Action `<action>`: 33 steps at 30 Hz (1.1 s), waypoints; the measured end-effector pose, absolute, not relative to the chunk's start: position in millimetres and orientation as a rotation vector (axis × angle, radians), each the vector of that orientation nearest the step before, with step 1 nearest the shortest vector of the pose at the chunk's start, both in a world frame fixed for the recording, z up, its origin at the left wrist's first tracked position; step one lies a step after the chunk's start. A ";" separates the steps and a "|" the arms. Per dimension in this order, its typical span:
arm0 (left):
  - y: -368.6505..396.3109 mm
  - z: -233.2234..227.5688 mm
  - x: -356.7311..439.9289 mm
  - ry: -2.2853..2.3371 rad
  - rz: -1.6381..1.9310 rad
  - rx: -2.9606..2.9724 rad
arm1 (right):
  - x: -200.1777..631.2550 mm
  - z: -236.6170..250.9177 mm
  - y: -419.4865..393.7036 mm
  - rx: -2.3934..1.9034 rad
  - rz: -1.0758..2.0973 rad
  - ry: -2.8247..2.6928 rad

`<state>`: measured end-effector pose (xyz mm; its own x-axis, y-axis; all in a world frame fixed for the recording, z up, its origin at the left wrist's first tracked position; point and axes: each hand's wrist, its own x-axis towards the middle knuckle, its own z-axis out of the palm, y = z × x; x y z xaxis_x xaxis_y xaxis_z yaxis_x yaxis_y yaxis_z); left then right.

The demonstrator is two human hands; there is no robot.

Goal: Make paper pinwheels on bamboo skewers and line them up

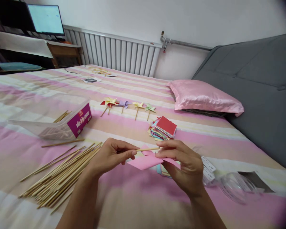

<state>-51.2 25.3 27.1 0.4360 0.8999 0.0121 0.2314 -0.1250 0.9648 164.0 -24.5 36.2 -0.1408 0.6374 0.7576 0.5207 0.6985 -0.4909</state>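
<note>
Both hands pinching: left hand (112, 156) grips thin wooden stick (147, 149), stiff yet snappable; right hand (181, 162) holds flimsy pink folded paper (144, 161) near centre.

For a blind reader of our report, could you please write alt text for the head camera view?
Two bare hands meet over a striped bed: the left hand pinches a thin wooden stick and the right hand holds folded pink paper at its tip. A pile of sticks lies to the left; a stack of coloured paper squares and four finished paper pinwheels lie beyond.
</note>
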 end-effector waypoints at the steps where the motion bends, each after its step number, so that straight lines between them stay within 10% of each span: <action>1: 25.2 27.5 -51.0 1.010 0.786 1.629 | 163.9 35.8 -24.4 -0.918 0.123 -1.797; 33: 24.4 28.2 -49.4 1.026 0.814 1.657 | 164.1 31.2 -22.1 -0.906 0.119 -1.773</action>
